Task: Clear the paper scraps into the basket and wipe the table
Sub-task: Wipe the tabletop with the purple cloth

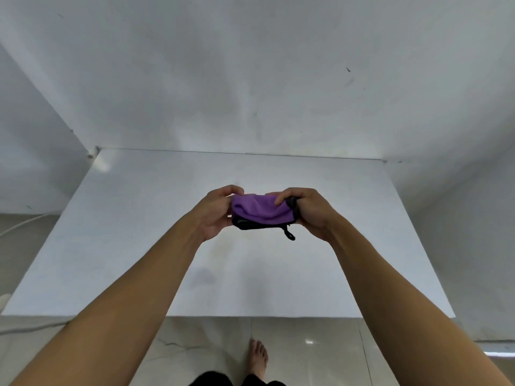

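Two sets of curled fingers pinching a bunched purple cloth (260,206) from either end, held up in the air above a white table (139,246). Left hand (216,211) gripping the cloth's left end, thumb on top and fingers tucked underneath. Right hand (306,210) clamped on the right end, fingertips pressing into the purple folds. Black trim along the cloth's lower edge, with a small black loop (289,234) dangling from the bottom right corner. Both bare forearms stretched forward from the lower corners of the view, meeting at the cloth near the middle. Faint yellowish stain and a dim grey smudge on the tabletop below the hands. Table pushed into a corner of white walls (250,79), scuffed with a few dark marks. Pale tiled floor (306,352) below the table's near edge, one bare foot (259,358) standing on it, dark clothing at the bottom edge. White cable (22,224) on the floor at far left.
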The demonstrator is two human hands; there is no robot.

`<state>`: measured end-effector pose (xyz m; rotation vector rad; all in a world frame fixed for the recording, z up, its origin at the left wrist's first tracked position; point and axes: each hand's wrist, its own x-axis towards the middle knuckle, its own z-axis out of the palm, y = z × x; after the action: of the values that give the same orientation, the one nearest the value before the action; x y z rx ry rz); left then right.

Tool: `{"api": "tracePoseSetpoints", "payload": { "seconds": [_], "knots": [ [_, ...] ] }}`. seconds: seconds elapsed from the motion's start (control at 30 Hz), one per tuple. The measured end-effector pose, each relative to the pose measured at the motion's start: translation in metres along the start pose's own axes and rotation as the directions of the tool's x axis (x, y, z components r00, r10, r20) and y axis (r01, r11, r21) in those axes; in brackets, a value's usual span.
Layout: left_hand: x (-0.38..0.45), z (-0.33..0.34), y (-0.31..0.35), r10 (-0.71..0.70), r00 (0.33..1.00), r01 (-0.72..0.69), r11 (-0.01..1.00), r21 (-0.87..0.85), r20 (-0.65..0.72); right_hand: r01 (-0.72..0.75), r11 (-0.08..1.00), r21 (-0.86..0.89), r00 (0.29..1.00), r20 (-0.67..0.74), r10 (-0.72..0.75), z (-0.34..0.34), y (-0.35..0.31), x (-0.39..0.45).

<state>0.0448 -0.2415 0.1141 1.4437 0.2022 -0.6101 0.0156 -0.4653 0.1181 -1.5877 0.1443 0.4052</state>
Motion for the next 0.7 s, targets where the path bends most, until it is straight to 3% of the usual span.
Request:
{"api": "tracePoseSetpoints", "payload": {
  "seconds": [0.13, 0.27, 0.37, 0.5, 0.7],
  "knots": [
    [0.012, -0.024, 0.006, -0.101, 0.994, 0.107, 0.961, -0.254, 0.037, 0.050, 0.997, -0.065, 0.999, 0.017, -0.049, 0.007, -0.007, 0.031],
    [0.027, -0.045, 0.011, -0.014, 0.998, 0.013, 1.000, -0.012, -0.060, -0.002, 0.997, 0.077, 1.000, 0.026, 0.000, 0.016, -0.013, 0.062],
    [0.039, -0.067, 0.018, 0.068, 0.973, -0.076, 0.997, -0.026, -0.221, -0.136, 0.948, 0.287, 0.989, 0.097, 0.112, 0.029, -0.015, 0.088],
    [0.057, -0.112, 0.019, 0.101, 0.946, -0.113, 0.993, -0.022, -0.309, -0.128, 0.989, 0.069, 0.991, 0.054, 0.125, 0.069, -0.013, 0.128],
    [0.094, -0.199, 0.029, 0.123, 0.892, -0.099, 0.992, 0.078, -0.435, 0.037, 0.993, -0.111, 0.985, -0.165, -0.055, 0.154, -0.021, 0.199]
  ]
}}
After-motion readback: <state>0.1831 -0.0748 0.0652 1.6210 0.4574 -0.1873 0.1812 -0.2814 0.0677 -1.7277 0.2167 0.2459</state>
